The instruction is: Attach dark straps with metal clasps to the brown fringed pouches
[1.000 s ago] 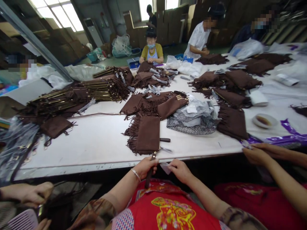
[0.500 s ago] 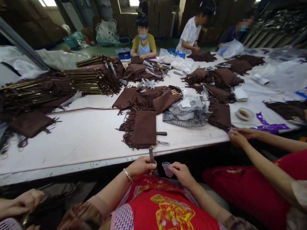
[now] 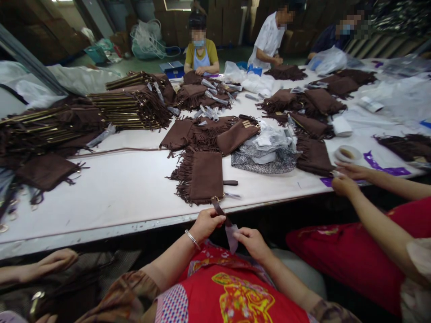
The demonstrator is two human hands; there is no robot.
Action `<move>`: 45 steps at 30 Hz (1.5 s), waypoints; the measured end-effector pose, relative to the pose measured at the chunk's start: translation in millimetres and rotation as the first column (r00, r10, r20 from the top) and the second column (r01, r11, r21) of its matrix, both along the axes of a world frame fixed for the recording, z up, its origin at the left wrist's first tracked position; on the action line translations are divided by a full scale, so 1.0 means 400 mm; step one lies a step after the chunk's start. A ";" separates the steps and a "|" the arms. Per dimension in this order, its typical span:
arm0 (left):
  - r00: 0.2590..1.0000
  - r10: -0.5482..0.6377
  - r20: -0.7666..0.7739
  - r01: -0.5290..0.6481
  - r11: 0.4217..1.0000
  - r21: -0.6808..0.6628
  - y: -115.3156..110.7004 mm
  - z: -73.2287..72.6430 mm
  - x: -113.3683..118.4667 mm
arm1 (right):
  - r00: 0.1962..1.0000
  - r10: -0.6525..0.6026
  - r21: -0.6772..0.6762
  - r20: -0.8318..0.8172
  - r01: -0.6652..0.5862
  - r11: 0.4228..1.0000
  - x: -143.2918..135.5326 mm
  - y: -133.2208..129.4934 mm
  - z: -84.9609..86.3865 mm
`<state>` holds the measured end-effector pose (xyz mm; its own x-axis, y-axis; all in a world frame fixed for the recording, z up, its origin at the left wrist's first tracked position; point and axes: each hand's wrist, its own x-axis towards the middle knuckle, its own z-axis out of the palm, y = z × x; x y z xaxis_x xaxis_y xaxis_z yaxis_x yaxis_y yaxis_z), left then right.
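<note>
A brown fringed pouch (image 3: 207, 177) lies flat near the table's front edge. From its lower corner a brown strap (image 3: 218, 209) hangs over the edge toward me. My left hand (image 3: 205, 224), with a bracelet at the wrist, pinches this strap between thumb and fingers. Just to its right, my right hand (image 3: 252, 242) is closed on a small translucent plastic piece (image 3: 231, 238), which overlaps the strap's lower end. Whether the plastic wraps around the strap or only lies against it, I cannot tell.
Fringed pouches and stacks with gold-coloured edges (image 3: 129, 110) cover the table's left and back. A patterned bundle with plastic (image 3: 264, 154) and a tape roll (image 3: 348, 154) lie rightward. Co-workers' hands (image 3: 350, 177) work at right; another hand (image 3: 50, 264) is at lower left.
My right hand has brought the plastic piece left onto the strap's end. My left hand has risen slightly with the strap, which now slants to the right.
</note>
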<state>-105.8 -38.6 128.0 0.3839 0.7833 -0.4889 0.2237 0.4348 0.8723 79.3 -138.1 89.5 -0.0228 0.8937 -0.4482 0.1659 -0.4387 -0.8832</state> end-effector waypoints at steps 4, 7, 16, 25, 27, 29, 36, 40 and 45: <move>0.999 -0.037 0.028 0.037 0.999 -0.004 -0.001 -0.003 -0.008 | 0.999 -0.018 -0.039 -0.032 0.017 0.999 -0.004 0.000 0.004; 0.996 -0.057 0.073 0.058 0.998 -0.013 -0.009 -0.002 -0.007 | 0.996 -0.033 -0.040 -0.083 0.030 0.999 -0.010 0.004 0.011; 0.998 -0.055 -0.030 0.056 0.998 0.034 -0.019 -0.019 -0.002 | 0.967 -0.012 -0.024 -0.254 0.006 1.000 -0.036 0.011 -0.015; 0.998 -0.016 0.056 0.023 0.991 -0.130 -0.048 -0.066 0.003 | 0.998 -0.014 0.045 -0.065 0.017 0.999 -0.046 0.043 -0.022; 0.993 0.041 0.113 -0.010 0.965 -0.262 -0.043 -0.075 -0.002 | 0.998 -0.004 0.043 -0.063 0.007 0.999 -0.045 0.046 -0.021; 0.982 0.106 0.158 -0.040 0.927 -0.373 -0.021 -0.080 -0.007 | 0.995 -0.005 0.029 -0.098 0.008 1.000 -0.044 0.045 -0.019; 0.874 0.460 0.156 -0.278 0.738 -0.615 0.094 -0.103 0.019 | 0.980 -0.068 -0.059 -0.189 0.058 0.997 -0.046 0.031 -0.011; 0.876 0.462 0.141 -0.310 0.761 -0.570 0.093 -0.113 0.049 | 0.980 -0.120 -0.065 -0.157 0.111 0.992 -0.040 0.044 -0.024; 0.906 0.410 0.104 -0.298 0.794 -0.529 0.066 -0.121 0.056 | 0.987 -0.148 -0.007 -0.066 0.148 0.989 -0.024 0.096 -0.033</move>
<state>-83.4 -12.3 79.6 0.2606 0.5599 -0.7865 -0.1880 0.8285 0.5275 69.7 -99.8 76.2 0.0803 0.8882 -0.4523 0.0405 -0.4563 -0.8889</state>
